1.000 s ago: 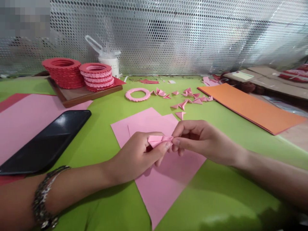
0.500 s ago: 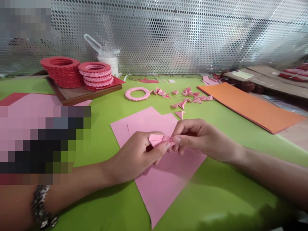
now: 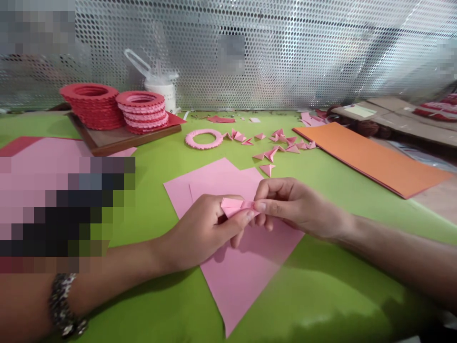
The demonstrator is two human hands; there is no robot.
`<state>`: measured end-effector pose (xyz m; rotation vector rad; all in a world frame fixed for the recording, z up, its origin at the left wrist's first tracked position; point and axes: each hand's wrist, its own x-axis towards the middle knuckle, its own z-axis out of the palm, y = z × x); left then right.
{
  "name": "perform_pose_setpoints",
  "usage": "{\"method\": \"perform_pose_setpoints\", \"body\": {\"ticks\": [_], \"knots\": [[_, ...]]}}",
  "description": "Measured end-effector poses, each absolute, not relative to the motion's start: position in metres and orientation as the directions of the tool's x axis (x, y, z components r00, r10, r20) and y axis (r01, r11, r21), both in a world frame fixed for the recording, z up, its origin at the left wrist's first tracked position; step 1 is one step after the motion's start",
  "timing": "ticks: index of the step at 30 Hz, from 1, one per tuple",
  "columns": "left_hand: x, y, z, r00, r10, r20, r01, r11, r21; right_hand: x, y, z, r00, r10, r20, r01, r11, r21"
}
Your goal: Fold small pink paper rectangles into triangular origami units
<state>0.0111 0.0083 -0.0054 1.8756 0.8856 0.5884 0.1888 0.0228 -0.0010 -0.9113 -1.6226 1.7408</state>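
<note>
A small folded piece of pink paper (image 3: 233,206) is held between my two hands, above the middle of the table. My left hand (image 3: 210,228) grips its left part, thumb on top and fingers beneath. At the paper's right end, the thumb and forefinger of my right hand (image 3: 285,205) pinch it. Beneath both hands lie flat pink paper sheets (image 3: 246,286), partly overlapping. Farther back, several folded pink paper triangles (image 3: 267,169) are scattered beside a pink paper ring (image 3: 203,139).
To the left, a wooden tray (image 3: 143,138) bears red paper rings (image 3: 91,109) and a red and pink stack (image 3: 143,114). A white container (image 3: 164,95) stands behind. Orange sheets (image 3: 374,159) lie at right, near cardboard (image 3: 392,112). A perforated metal panel (image 3: 271,57) closes the back.
My right hand has shifted very slightly while still pinching the paper's right end. My left hand and the folded paper stay almost in place.
</note>
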Motion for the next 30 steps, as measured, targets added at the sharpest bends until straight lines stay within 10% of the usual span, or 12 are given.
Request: {"method": "perform_pose_setpoints", "body": {"ticks": [21,30], "knots": [[0.011,0.014,-0.01,0.674,0.729,-0.121,0.266,-0.087,0.96,0.187,0.004,-0.001,-0.405,0.856,0.321,0.28,0.45,-0.848],[0.011,0.013,-0.007,0.692,0.719,-0.057,0.148,-0.064,0.987,0.193,0.005,0.003,-0.591,0.579,0.561,0.322,0.807,-0.494]]}}
